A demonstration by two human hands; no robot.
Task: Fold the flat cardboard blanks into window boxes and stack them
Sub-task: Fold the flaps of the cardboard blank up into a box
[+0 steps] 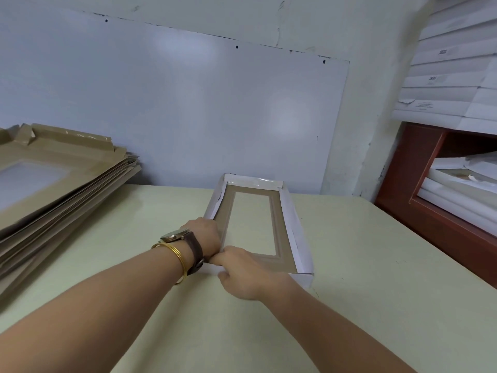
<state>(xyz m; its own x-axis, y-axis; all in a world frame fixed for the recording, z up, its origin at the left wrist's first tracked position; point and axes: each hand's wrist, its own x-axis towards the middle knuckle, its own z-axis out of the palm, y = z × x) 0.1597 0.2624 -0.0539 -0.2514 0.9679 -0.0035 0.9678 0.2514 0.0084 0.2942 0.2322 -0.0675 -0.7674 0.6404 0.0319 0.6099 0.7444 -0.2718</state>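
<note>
A long window box lies on the pale table, brown inside with white raised walls and a clear rectangular window in its floor. My left hand, with a watch and gold bangles on the wrist, grips the box's near left wall, fingers curled over it. Beside it, my right hand pinches the near left corner of the box, fingers on the near wall. A pile of flat brown cardboard blanks with windows lies at the left of the table.
A white board leans against the wall behind the table. At the right stands a red-brown shelf unit holding stacked white folded boxes on top and inside.
</note>
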